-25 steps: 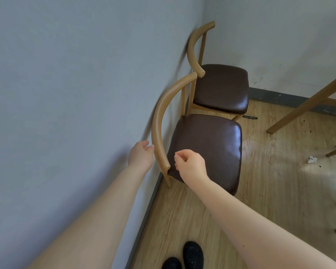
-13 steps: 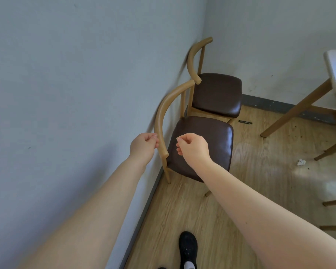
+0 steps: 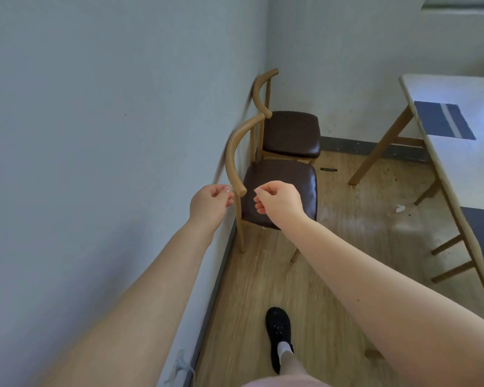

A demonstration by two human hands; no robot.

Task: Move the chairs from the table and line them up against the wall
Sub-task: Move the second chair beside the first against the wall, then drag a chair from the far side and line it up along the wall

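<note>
Two wooden chairs with dark brown cushioned seats stand in a row with their curved backs to the grey wall. The near chair is just ahead of me; the far chair sits in the corner behind it. My left hand hovers just left of the near chair's backrest end, fingers curled, holding nothing. My right hand hovers in front of the seat's near edge, fingers also curled and empty. Neither hand touches the chair.
A white-topped table with wooden legs stands at the right, with a dark striped mat on it. Wooden rungs show under its edge. A paper scrap and a small dark object lie on the wood floor. My shoe is below.
The camera has pulled back from the chairs, showing more of the table. Both hands have drawn back from the near chair and stay curled and empty.
</note>
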